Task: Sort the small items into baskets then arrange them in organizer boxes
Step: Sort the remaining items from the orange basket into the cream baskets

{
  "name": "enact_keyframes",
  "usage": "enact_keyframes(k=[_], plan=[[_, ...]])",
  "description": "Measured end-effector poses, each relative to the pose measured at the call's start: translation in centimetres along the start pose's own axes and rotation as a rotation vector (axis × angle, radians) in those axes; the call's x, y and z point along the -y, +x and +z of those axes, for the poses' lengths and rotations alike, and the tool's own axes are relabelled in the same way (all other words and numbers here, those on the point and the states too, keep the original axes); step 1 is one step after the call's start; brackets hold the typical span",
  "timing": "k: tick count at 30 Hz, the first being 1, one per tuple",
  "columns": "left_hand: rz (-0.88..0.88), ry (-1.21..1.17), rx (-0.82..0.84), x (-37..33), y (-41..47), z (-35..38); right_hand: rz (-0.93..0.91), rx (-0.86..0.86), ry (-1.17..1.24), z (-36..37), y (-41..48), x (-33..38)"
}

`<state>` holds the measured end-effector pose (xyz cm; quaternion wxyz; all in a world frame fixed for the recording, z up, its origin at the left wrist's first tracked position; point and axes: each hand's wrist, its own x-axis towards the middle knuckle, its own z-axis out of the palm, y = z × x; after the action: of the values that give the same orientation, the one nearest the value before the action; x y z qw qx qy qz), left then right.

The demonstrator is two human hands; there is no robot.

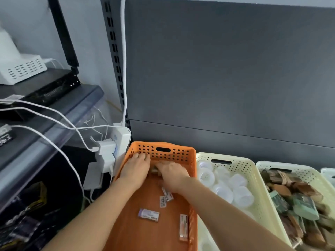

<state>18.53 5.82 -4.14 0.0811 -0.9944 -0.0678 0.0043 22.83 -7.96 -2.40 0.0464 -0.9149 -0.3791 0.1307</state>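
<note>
Both hands were inside the orange basket (181, 153), lower centre of frame, up at its far end. Left hand (135, 168) lay flat in the far-left corner, fingers straight, tips near the perforated wall. Grip released, nothing in it. Right hand (172, 175) sat just beside it, fingers pointing left over a small brownish item (155, 171) between the two hands. Can't tell if that grip was grasping the item or only touching it, since the fingers hid it.

Loose on the basket floor, lower in frame:
- two white-labelled packets (165, 197) just below the right hand
- a purple-and-white packet (149, 215) mid-floor
- an orange packet (184, 227) along the right wall

Just right of it stood a cream basket (241, 161) of white round caps (239, 180). Further right was a second cream basket (261, 165) of brown and green packets (299, 201). A white power strip (123, 142) with chargers plugged in sat just left of the orange basket. A dark grey back panel (217, 69) ran behind everything.
</note>
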Motion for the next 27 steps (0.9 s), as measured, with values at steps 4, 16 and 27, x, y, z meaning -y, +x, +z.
enact_keyframes(k=[4,16,27], plan=[[0.027,0.056,0.004,0.2,0.5,0.1,0.038,-0.041,-0.065,0.3,0.6,0.3],[-0.066,-0.454,0.103,-0.8,-0.5,-1.0,0.157,-0.143,0.288,-0.1,-1.4,-0.7],[0.067,-0.598,-0.257,-9.6,-1.4,-9.3,0.351,-0.634,0.826,-4.7,-9.1,-5.9]])
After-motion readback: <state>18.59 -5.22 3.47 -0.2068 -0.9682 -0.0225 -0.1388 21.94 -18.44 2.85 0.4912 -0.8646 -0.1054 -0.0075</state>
